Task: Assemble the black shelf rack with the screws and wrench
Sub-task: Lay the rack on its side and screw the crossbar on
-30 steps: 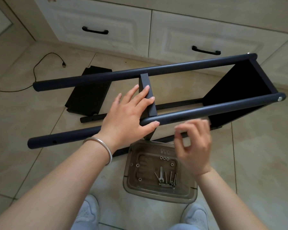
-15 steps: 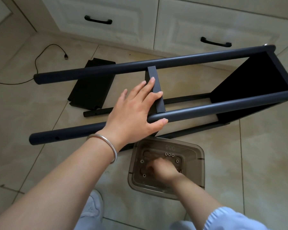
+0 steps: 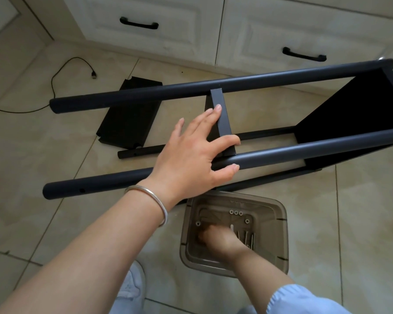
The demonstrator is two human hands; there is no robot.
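Rack: black shelf rack (image 3: 281, 155) lies on its side on the tiled floor (image 3: 32, 155), two long round poles running left to right, a fitted black panel at its right end.
Left hand: left hand (image 3: 191, 159) rests on the near pole, fingers spread and straight, fingertips touching the narrow shelf panel (image 3: 221, 123) that stands between the two poles; thumb against the pole. A silver bangle (image 3: 152, 200) sits on the wrist.
Right hand: right hand (image 3: 220, 241) reaches down into the brown plastic bin (image 3: 279, 234), fingers curled at the bottom; whether they grip anything I cannot tell.
Hardware: screws (image 3: 247, 237) and a few small washers (image 3: 236, 213) lie on the bin floor, just beside that hand.
Spare part: loose black panel (image 3: 129, 114) lies flat on the floor behind the rack.
Surroundings: white drawers (image 3: 168, 23) with black handles beyond; a black cable (image 3: 55, 87) trails at left.
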